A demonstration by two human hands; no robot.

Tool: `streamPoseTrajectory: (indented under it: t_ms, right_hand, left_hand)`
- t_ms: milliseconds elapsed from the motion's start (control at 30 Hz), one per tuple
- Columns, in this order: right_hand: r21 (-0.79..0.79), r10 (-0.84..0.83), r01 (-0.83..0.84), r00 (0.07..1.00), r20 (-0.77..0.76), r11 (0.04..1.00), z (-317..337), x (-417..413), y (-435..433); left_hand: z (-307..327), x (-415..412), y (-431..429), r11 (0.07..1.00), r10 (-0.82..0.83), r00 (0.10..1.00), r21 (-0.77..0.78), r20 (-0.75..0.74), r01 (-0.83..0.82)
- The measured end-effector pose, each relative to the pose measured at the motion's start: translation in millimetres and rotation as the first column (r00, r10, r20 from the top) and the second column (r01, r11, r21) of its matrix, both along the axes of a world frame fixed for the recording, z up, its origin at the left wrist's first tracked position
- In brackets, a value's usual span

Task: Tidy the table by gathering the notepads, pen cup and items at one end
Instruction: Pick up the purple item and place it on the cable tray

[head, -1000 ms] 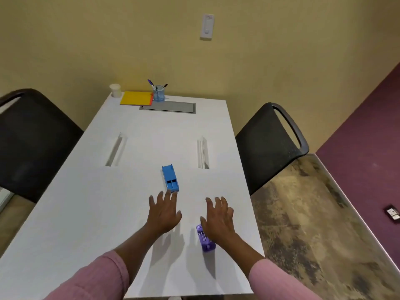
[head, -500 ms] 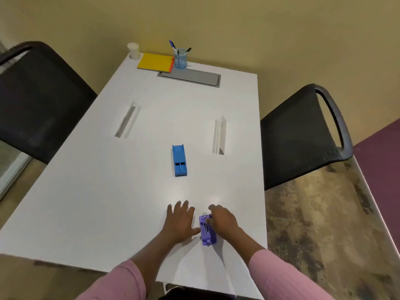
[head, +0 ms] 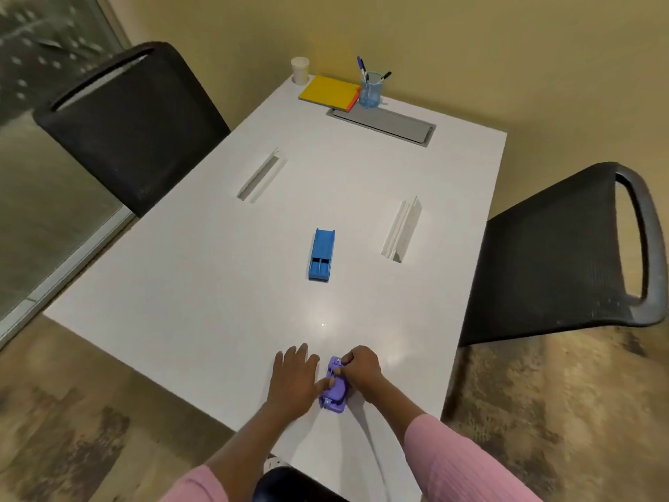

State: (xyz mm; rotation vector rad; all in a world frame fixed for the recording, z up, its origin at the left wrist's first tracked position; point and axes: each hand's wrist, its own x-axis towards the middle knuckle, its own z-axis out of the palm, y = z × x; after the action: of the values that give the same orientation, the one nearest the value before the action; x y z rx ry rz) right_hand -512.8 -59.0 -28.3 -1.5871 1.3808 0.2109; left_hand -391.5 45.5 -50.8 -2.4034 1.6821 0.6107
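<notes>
A small purple stapler [head: 335,391] lies near the front edge of the white table [head: 202,291]. My right hand [head: 362,367] is curled around its right side and top end. My left hand [head: 294,375] lies flat on the table with its thumb touching the stapler's left side. A blue stapler [head: 321,254] lies alone at the table's middle. At the far end sit a yellow notepad stack [head: 330,91], a clear blue pen cup [head: 371,89] with pens, and a white paper cup [head: 300,69].
A grey cable hatch [head: 383,125] lies just in front of the pen cup. Two slots [head: 261,175] [head: 402,230] are cut into the tabletop. Black chairs stand at the left [head: 134,117] and right [head: 557,255] sides. A glass wall is at far left.
My hands drew back from the blue stapler toward the front edge. The right hand closed on the purple stapler, and the left thumb came up against it. The view has tilted.
</notes>
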Motion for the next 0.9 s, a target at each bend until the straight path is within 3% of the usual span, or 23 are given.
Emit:
streamPoseTrajectory:
  t_ms: [167,300,367,433,500,567,733,900]
  right_hand:
    - [0.051,-0.146,0.14,0.978,0.149,0.989,7.3,-24.4,4.0]
    - [0.113,-0.34,0.321,0.904,0.26,0.94,23.4,-43.1,0.4]
    - [0.18,-0.44,0.402,0.844,0.306,0.897,36.4,-52.8,-2.2]
    - [0.211,-0.493,0.445,0.799,0.344,0.87,50.7,-63.6,-4.3]
    - [0.223,-0.527,0.478,0.758,0.384,0.85,62.9,-75.5,-5.9]
    - [0.236,-0.561,0.511,0.712,0.424,0.827,74.8,-88.6,-5.0]
    - [0.213,-0.58,0.555,0.655,0.485,0.804,103.0,-129.4,5.0]
    - [0.104,-0.548,0.591,0.649,0.528,0.8,129.1,-177.6,24.4]
  left_hand:
    - [11.8,-30.4,11.6,0.977,0.211,0.977,0.017,-0.004,-0.211]
    - [32.1,-53.3,7.7,0.938,0.343,0.938,0.07,-0.043,-0.34]
    - [46.7,-64.2,1.8,0.88,0.469,0.852,0.046,-0.234,-0.472]
    - [62.4,-76.6,-4.7,0.808,0.536,0.69,0.06,-0.486,-0.586]
    - [76.1,-89.9,-10.5,0.747,0.528,0.535,0.06,-0.659,-0.663]
    - [87.9,-103.0,-14.3,0.716,0.483,0.453,0.039,-0.749,-0.697]
    - [116.9,-134.8,-17.9,0.731,0.382,0.428,-0.016,-0.819,-0.683]
    - [148.6,-178.2,-8.9,0.722,0.265,0.348,-0.054,-0.9,-0.689]
